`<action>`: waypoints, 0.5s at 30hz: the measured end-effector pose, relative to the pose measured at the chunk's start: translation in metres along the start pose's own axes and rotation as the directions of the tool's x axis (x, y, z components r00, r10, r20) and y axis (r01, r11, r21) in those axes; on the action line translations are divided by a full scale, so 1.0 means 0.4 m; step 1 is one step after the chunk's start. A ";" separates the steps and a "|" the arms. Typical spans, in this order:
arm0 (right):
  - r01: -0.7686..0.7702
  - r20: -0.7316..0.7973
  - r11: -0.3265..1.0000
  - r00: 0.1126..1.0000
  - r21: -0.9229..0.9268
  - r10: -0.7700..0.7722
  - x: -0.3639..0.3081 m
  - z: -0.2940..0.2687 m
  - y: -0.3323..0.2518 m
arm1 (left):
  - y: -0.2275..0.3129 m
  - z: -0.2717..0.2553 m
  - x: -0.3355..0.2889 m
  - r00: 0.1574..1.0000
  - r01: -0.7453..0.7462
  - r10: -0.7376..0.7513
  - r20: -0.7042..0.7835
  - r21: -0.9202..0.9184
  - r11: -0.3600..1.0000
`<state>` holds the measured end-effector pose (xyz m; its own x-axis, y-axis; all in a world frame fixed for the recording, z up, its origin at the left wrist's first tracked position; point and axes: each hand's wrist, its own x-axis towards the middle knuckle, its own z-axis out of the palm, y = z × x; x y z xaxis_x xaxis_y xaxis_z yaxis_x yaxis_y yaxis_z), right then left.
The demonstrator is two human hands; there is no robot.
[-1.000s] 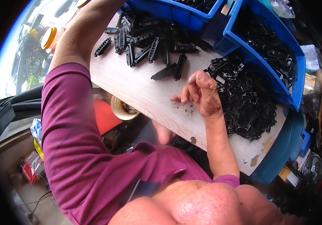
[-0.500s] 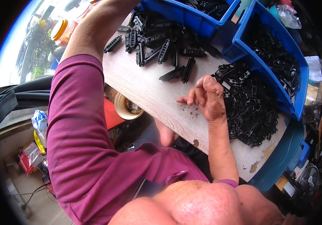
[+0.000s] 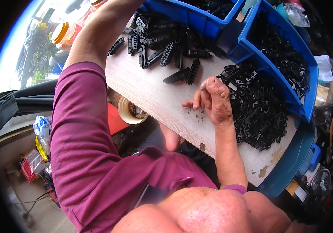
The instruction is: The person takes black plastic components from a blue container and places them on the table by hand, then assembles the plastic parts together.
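Observation:
My right hand is turned palm up above the pale tabletop, at the left edge of a heap of small black plastic parts. Its thumb and index finger are bent together, and the little finger points left; whatever they may hold does not show. My left arm reaches up past the top edge, so the left hand is out of sight. Near that forearm lies a pile of longer, ribbed black plastic pieces. Two of these, a ribbed piece and a darker piece, lie nearest my right hand.
Two blue bins, a far bin and a right bin, hold more black parts. A dark teal tub sits at the table's right end. Below the front edge is a cream bucket beside a red surface. Orange-lidded jars stand left.
The view has shifted very slightly. My right hand keeps the same bent pose in nearly the same place, and my left arm still reaches out of the top.

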<state>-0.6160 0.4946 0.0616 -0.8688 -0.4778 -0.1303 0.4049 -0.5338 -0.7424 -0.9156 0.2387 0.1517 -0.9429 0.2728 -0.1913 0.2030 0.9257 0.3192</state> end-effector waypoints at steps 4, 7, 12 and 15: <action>-0.068 0.017 0.997 0.998 0.045 0.068 -0.001 -0.023 -0.011 | 0.072 -0.019 -0.016 0.987 0.129 -0.142 -0.070 -0.174 0.976; -0.044 0.014 0.999 0.999 0.017 0.043 0.007 0.020 0.001 | -0.113 -0.007 0.031 0.950 -0.064 -0.064 -0.304 -0.393 0.917; -0.077 0.003 0.995 0.997 0.063 0.077 0.005 0.001 -0.004 | -0.110 -0.023 0.025 0.626 -0.600 0.132 -0.768 -0.367 0.710; -0.029 0.016 1.000 0.999 0.008 0.029 -0.003 -0.011 -0.010 | -0.030 -0.021 -0.082 0.553 -0.605 -0.029 -0.833 -0.425 0.673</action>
<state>-0.6178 0.5002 0.0617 -0.8520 -0.5040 -0.1418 0.4326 -0.5251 -0.7329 -0.8893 0.2164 0.1620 -0.7469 -0.0943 0.6582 0.5950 0.3471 0.7249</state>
